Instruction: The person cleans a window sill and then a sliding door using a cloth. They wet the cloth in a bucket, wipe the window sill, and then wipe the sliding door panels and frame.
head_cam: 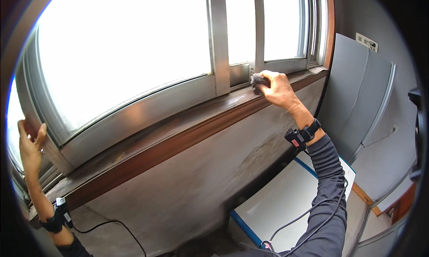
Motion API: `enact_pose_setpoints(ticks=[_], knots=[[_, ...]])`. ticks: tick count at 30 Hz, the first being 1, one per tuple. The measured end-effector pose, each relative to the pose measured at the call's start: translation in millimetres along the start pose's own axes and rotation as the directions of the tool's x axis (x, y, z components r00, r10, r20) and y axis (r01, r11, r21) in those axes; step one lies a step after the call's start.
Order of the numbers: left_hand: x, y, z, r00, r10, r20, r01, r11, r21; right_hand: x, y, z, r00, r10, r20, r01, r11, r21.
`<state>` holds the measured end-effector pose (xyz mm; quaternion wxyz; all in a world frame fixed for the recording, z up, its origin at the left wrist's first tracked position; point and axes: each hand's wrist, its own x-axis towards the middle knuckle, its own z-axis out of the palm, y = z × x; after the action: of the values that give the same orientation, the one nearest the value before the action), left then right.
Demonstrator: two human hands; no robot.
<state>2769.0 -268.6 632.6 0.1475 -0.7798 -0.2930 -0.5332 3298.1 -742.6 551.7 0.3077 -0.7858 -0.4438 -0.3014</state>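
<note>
My right hand (279, 90) grips a dark, crumpled cloth (258, 83), slightly blurred, at the wooden window sill (187, 114). The cloth is beside the lower window track, right of the large sliding sash's metal stile (221, 55). The sill's top looks stained and worn, and part of it shines. At far left, my left hand (31, 146) holds the upright edge of the metal window sash (47, 133), thumb on the near side. Its other fingers are partly hidden behind that edge. Bright glass (127, 49) fills the large sash.
Below the sill is a plaster wall (161, 186) with a rough, stained patch. A white-topped appliance with blue edging (274, 196) stands beneath my right arm. A grey refrigerator-like cabinet (358, 89) and wall socket (367, 42) are at right. Black cables (117, 221) trail from both wrist devices.
</note>
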Motion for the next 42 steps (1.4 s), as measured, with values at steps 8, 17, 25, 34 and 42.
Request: enact_pose_setpoints(ticks=[8,17,25,34,42], knots=[[-2.4,40.8,-6.3,0.999,-0.037,-0.012,0.037,0.999,0.014,-3.2,-49.3,19.9,0.988,0.131,-0.084,-0.146,0.967,-0.207],[-1.0,65.8,-11.4,0.971,-0.185,0.154,0.194,0.980,-0.044,-4.6,-166.9,44.5,0.991,-0.074,0.109,0.057,0.987,0.148],[-46.3,43.8,-72.4,0.974,-0.140,0.181,0.174,0.966,-0.191,-4.7,-279.9,93.1,0.984,-0.170,0.049,0.161,0.976,0.145],[-169.6,-56.7,-187.3,0.964,-0.263,0.034,0.244,0.825,-0.509,-5.9,-410.5,128.0,0.965,-0.226,0.133,0.189,0.952,0.242],[-323.3,-155.4,-269.7,0.783,-0.567,0.256,0.619,0.668,-0.414,-41.9,-514.7,149.2,0.950,-0.311,0.031,0.137,0.506,0.852]])
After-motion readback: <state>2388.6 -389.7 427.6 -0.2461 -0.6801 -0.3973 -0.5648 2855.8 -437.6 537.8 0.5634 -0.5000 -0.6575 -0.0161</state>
